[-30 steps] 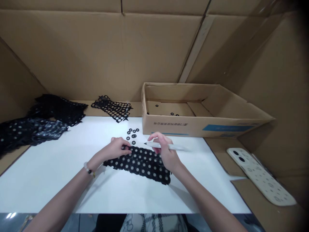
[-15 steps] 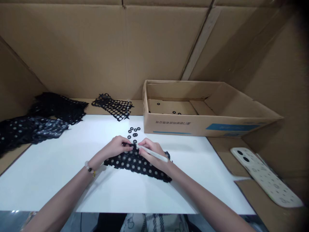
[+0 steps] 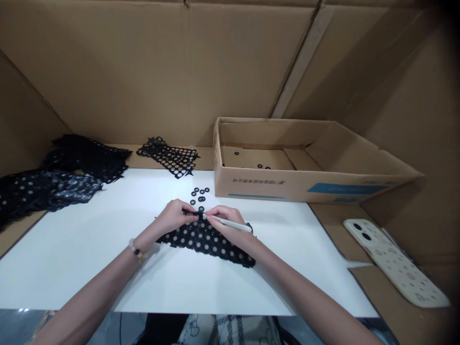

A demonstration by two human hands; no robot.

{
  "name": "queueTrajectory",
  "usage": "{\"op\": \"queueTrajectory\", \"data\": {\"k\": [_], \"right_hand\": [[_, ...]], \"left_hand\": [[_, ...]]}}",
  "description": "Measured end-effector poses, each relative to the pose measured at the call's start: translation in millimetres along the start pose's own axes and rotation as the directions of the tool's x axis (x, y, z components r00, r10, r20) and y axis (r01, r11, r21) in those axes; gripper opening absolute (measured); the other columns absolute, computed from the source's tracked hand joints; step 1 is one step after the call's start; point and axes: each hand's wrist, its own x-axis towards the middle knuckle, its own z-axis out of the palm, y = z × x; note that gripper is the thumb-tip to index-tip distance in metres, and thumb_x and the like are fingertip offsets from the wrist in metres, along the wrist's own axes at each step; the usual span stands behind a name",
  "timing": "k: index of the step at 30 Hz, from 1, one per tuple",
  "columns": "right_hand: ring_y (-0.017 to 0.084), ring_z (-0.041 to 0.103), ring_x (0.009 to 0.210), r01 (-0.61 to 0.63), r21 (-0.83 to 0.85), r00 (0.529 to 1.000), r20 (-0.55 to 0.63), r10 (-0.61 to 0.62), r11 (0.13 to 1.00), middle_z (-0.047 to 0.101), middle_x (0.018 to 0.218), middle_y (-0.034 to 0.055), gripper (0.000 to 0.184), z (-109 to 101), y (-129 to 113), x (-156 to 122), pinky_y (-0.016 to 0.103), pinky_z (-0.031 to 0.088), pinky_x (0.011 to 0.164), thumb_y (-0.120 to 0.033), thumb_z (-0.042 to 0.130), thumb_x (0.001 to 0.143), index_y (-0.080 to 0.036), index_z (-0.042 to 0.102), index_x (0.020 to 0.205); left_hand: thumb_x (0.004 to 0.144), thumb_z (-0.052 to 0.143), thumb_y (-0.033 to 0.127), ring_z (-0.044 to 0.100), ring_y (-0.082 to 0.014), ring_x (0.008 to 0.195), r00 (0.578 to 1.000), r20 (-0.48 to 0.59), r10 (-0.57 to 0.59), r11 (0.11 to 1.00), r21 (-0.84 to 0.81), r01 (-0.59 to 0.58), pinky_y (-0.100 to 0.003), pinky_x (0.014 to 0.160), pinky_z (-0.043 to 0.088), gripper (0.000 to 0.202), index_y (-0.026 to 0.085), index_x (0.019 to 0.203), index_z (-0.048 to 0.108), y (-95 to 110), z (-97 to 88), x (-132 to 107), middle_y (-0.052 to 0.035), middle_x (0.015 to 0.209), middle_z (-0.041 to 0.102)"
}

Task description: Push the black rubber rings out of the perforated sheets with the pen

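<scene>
Head view: left hand (image 3: 174,215) pinches the black perforated sheet (image 3: 206,242) steady; right hand (image 3: 226,221) grips a white stylus (image 3: 232,224), tip at the sheet's edge.

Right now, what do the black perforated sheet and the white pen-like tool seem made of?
The black perforated sheet looks like thin matte foam or rubber, judging by its soft, uneven bend. The white pen-like tool looks like smooth plastic, faintly glossy, though that is uncertain.
</scene>
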Motion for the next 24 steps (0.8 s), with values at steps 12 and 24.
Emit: {"op": "queueTrajectory", "data": {"k": [12,24], "right_hand": [[0.018,0.066,0.078,0.082,-0.061,0.992,-0.093,-0.087,0.995,0.071,0.084,0.0021,0.011,15.5,8.5,-2.9,0.028,0.049,0.073,-0.020,0.058,0.085,-0.022,0.068,0.083],[0.017,0.062,0.079,0.072,-0.034,0.997,0.014,-0.071,0.997,0.066,0.087,0.0008,0.011,13.2,-1.2,-8.9,0.027,0.045,0.072,-0.022,0.048,0.092,-0.022,0.059,0.091]], "left_hand": [[0.073,0.071,0.037,0.061,-0.0233,0.094,0.990,-0.018,0.139,0.989,-0.041,-0.140,-0.034,0.090,0.044,0.020,0.021,0.084,0.075,-12.9,3.8,5.5,-0.0058,0.092,0.070],[0.078,0.059,0.034,0.048,-0.0273,0.100,0.989,0.008,0.150,0.936,0.322,-0.144,-0.044,0.091,0.031,0.013,0.022,0.082,0.062,16.4,-1.0,-8.3,-0.0036,0.097,0.063]]}}
